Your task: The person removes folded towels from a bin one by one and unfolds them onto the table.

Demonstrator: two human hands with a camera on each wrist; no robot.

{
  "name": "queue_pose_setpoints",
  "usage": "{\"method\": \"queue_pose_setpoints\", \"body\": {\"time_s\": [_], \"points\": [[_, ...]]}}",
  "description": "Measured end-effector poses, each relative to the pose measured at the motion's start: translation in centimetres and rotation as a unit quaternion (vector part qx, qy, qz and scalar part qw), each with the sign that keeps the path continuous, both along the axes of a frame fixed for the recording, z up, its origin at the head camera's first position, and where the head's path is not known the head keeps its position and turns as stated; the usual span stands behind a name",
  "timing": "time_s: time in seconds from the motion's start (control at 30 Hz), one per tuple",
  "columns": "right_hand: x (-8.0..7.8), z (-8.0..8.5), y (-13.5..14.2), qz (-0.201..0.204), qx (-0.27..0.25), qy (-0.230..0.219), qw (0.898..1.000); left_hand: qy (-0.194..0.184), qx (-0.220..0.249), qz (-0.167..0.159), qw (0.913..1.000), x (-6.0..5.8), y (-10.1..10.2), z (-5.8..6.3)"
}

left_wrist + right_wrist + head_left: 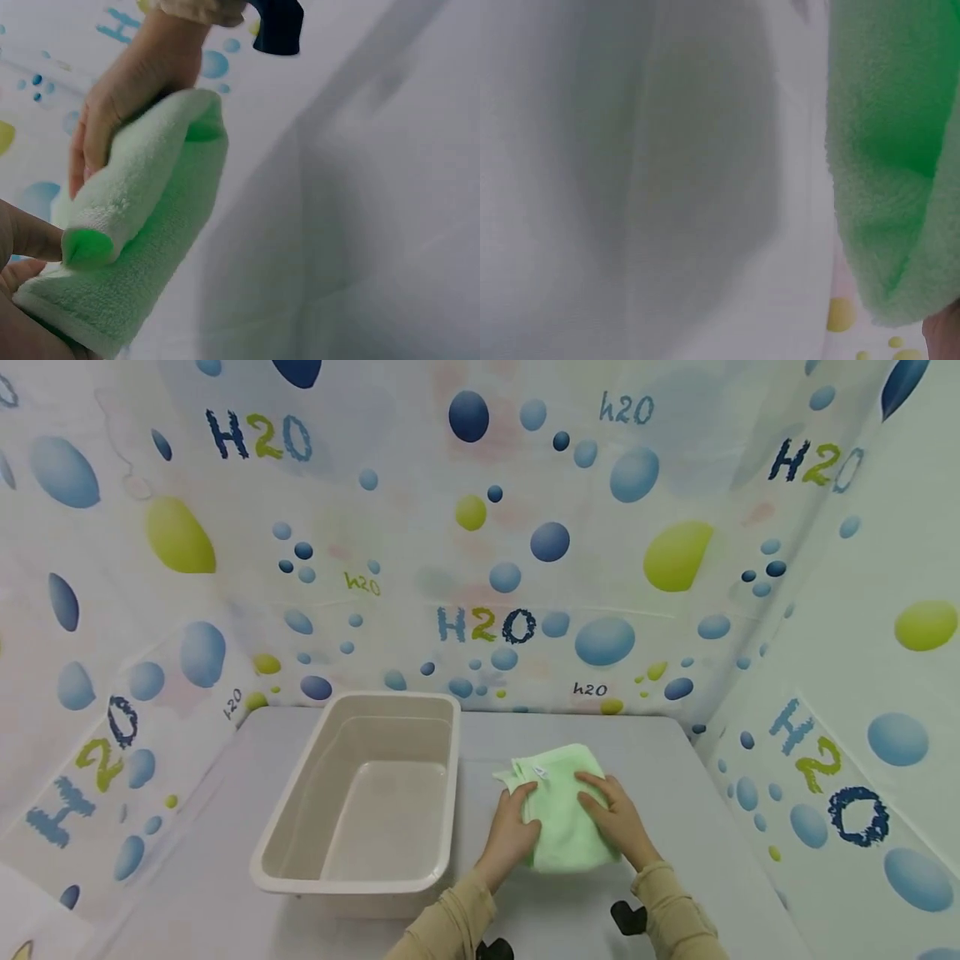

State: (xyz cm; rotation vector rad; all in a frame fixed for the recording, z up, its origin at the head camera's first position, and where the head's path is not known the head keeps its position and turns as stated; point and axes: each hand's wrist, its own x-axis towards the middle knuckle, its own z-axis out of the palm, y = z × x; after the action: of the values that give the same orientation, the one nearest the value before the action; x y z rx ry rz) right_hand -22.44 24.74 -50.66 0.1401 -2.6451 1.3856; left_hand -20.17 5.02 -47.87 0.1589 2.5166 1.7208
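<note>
A light green towel (pixel 566 814), folded over in layers, is held up over the table between both hands, with a small white tag near its upper left. My left hand (pixel 512 835) grips its left side, thumb on the near face. On the other side my right hand (pixel 618 822) holds the right edge, its fingers spread over the face. The left wrist view has the folded towel (pixel 150 217) from its side, with layers open at the end and the right hand (pixel 142 90) behind it. At the right of the right wrist view hangs a towel fold (pixel 885 187).
Left of the towel a beige plastic basin (pixel 453 760) stands on the pale table (pixel 705 877), with nothing inside. A wall covering (pixel 405 527) printed with bubbles and H2O encloses the back and sides. Black pieces (pixel 628 918) show by the wrists.
</note>
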Motion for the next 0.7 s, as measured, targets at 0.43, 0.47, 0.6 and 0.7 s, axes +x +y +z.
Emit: {"method": "queue_pose_setpoints", "body": {"time_s": [0.43, 0.47, 0.6, 0.7], "points": [[-2.9, -4.8, -1.5, 0.049, 0.108, 0.034, 0.992, -0.033, -0.004, 0.017, 0.9993, -2.8, -0.3, -7.5], [-2.9, -5.1, -1.5, 0.049, 0.118, 0.034, 0.991, -0.032, -0.005, 0.014, 0.9994, -2.9, -0.3, -7.9], [-2.8, -6.6, -1.4, 0.031, 0.139, 0.022, 0.990, -0.016, -0.022, 0.003, 0.9996, -3.2, -0.4, -8.8], [-2.6, -7.5, -1.1, 0.008, 0.146, 0.015, 0.989, -0.013, -0.043, -0.009, 0.9989, -3.4, -0.2, -8.8]]}}
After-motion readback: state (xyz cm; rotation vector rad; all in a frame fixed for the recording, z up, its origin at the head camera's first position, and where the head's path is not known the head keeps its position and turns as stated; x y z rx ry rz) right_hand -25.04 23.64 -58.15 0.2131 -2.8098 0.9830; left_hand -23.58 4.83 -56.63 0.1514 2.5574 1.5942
